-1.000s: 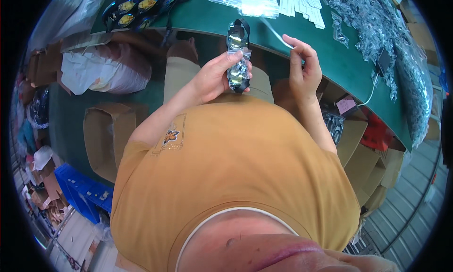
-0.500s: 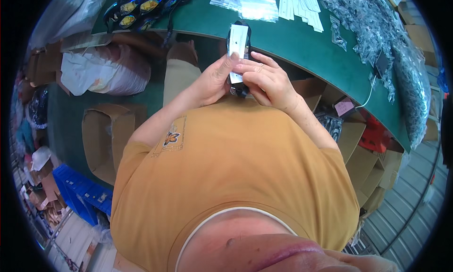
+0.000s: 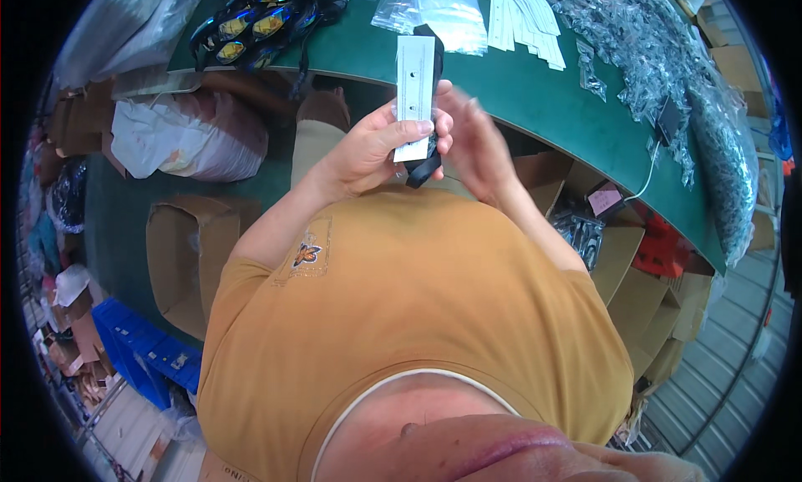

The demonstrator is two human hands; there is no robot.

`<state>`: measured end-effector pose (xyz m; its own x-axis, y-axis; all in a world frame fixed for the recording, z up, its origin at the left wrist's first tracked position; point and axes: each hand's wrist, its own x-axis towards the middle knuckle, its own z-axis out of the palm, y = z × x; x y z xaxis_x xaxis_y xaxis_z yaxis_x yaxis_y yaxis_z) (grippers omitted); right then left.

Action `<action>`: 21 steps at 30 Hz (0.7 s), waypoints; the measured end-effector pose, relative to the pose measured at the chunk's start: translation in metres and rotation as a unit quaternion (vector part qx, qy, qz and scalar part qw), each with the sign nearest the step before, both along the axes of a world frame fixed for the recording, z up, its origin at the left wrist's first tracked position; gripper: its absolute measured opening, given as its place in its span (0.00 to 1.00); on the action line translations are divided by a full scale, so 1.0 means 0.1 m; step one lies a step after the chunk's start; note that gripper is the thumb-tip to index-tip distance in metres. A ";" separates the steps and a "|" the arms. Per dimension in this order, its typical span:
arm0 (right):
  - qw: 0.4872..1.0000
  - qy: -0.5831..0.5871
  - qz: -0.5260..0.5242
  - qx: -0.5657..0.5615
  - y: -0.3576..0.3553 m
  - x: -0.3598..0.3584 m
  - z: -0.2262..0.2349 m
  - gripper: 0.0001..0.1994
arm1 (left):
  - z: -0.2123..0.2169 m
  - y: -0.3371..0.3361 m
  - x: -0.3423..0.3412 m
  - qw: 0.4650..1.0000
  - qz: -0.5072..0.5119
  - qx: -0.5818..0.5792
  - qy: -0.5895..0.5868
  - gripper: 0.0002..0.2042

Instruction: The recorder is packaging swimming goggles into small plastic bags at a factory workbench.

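In front of my chest, my left hand (image 3: pixel 372 144) grips a long white card (image 3: pixel 414 81) with two small dark holes. Its thumb lies across the card's lower part, and the fingertips curl round the far edge. Behind the card, in the same grip, is a black strap (image 3: pixel 438 52) that loops out at the top and the bottom; whatever else it belongs to is hidden. My right hand (image 3: pixel 484 148) is just to the right, blurred, its fingers stretched and apart from the card. Mirrored swim goggles (image 3: pixel 267 22) with black straps lie in a heap at the far left of the table.
The green table (image 3: pixel 518 93) curves round ahead of me. On it are clear plastic bags (image 3: pixel 439 14), more white cards (image 3: pixel 530 22) and a large pile of clear plastic pieces (image 3: pixel 635 56). Cardboard boxes (image 3: pixel 180 261), a white sack (image 3: pixel 192 135) and a blue crate (image 3: pixel 146 348) stand lower down.
My right hand has come off the card and moved right. My left hand now holds the card and strap alone, with the card's face more exposed.
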<state>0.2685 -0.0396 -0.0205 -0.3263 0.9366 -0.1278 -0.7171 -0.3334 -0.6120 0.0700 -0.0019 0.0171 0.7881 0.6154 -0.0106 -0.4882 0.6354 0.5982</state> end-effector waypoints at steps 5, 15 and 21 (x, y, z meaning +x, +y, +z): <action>0.983 0.101 0.100 -0.117 -0.11 -0.16 -0.07 0.22 | -0.01 0.10 -0.08 1.000 0.006 -0.020 -0.017 0.30; 0.905 -0.304 -0.068 0.290 0.44 0.24 0.94 0.10 | -0.16 0.20 -0.24 0.982 0.104 0.023 0.154 0.30; 0.659 -0.574 -0.194 0.446 0.95 -0.10 0.70 0.09 | -0.11 0.05 -0.02 0.989 0.070 0.024 0.127 0.26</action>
